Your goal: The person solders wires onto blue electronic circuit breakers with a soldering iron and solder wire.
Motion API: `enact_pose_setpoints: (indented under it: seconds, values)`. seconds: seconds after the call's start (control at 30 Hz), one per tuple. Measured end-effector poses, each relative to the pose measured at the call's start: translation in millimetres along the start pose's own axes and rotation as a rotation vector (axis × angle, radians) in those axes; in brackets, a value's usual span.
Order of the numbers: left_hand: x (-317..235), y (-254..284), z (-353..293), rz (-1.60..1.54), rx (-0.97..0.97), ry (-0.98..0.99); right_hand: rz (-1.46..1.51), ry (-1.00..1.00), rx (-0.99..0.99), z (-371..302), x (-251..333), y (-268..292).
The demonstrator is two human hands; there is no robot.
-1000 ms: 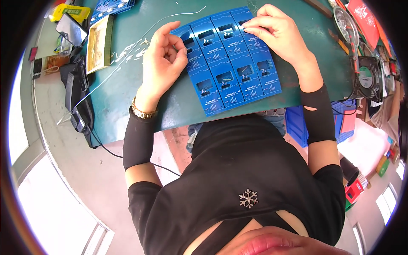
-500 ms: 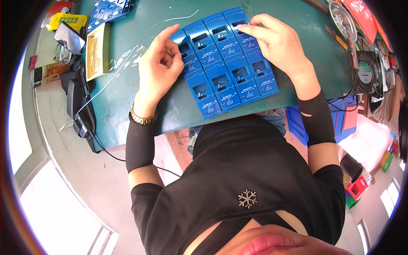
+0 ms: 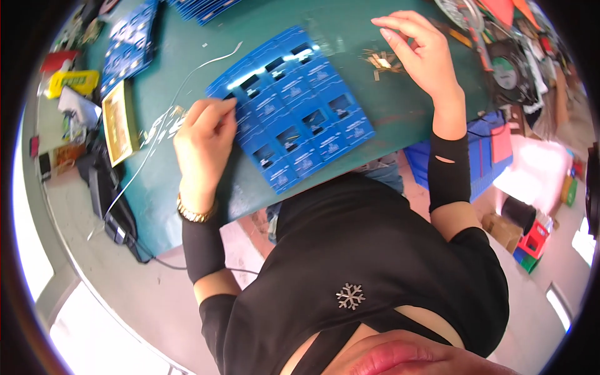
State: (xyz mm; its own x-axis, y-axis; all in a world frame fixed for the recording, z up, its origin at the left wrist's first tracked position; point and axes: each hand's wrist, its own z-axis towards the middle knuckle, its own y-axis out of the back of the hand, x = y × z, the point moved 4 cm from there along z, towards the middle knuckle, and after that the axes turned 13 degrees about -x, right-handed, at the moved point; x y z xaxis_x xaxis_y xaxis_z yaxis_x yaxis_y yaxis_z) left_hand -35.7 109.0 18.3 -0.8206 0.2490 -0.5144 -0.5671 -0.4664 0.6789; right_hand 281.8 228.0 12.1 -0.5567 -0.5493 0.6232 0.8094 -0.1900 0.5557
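Observation:
A blue panel of joined circuit boards (image 3: 300, 94) with rectangular cutouts lies tilted on the green tabletop (image 3: 262, 37). My left hand (image 3: 206, 140) is at its left edge, fingers curled together beside the far-left cutout. Whatever those fingertips pinch, if anything, is hidden. Off the panel's far right side, my right hand (image 3: 425, 59) hovers with index finger and thumb stretched out and slightly apart; nothing shows between them. Just left of it is a small scattered pile of thin gold-coloured strips (image 3: 382, 60).
More blue panels (image 3: 203, 6) are stacked at the far edge, with another bunch (image 3: 129, 47) at far left. An open yellowish box (image 3: 119, 122), pale loose bits (image 3: 164, 125) and a thin white wire (image 3: 181, 87) lie left. A black fan (image 3: 512, 78) stands right.
My right hand has lifted off the panel's far-right cutout and moved right. My left hand has closed its fingers at the panel's left edge. The view has shifted, revealing the gold strips.

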Motion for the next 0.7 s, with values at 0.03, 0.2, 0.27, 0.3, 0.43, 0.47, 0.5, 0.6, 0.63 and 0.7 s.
enact_pose_setpoints:
  seconds: [0.03, 0.2, 0.27, 0.3, 0.43, 0.47, 0.5, 0.6, 0.63, 0.7]
  values:
    - [3.6, 0.3, -1.5, -0.037, 0.011, 0.015, -0.034, -0.001, -0.006, -3.4, -14.2, 9.5]
    - [12.5, 5.6, -5.7, 0.061, -0.010, -0.075, 0.063, -0.271, 0.171, -18.2, -45.9, 23.0]
    - [11.8, 6.2, -8.2, 0.087, 0.010, -0.087, 0.111, -0.216, 0.211, -17.5, -43.9, 19.1]
    - [8.5, 6.3, -9.7, 0.159, 0.036, -0.164, 0.109, -0.218, 0.207, -17.0, -41.9, 17.9]
    - [-1.2, 4.5, -16.6, 0.381, 0.067, -0.335, 0.114, -0.172, 0.205, -15.1, -36.8, 14.9]
    - [-0.8, 5.8, -20.3, 0.455, 0.069, -0.326, 0.119, -0.168, 0.214, -15.0, -37.3, 14.3]
    - [-3.4, 5.2, -22.9, 0.456, 0.070, -0.327, 0.120, -0.169, 0.213, -15.2, -35.8, 14.0]
    - [-8.8, 3.9, -27.2, 0.658, 0.008, -0.292, 0.109, -0.203, 0.224, -17.5, -34.3, 12.8]
    - [-8.4, 2.7, -28.5, 0.624, 0.033, -0.256, 0.098, -0.170, 0.207, -19.2, -37.5, 12.6]
    - [-4.0, 1.5, -31.3, 0.598, 0.059, -0.218, 0.096, -0.136, 0.191, -19.1, -38.5, 10.4]
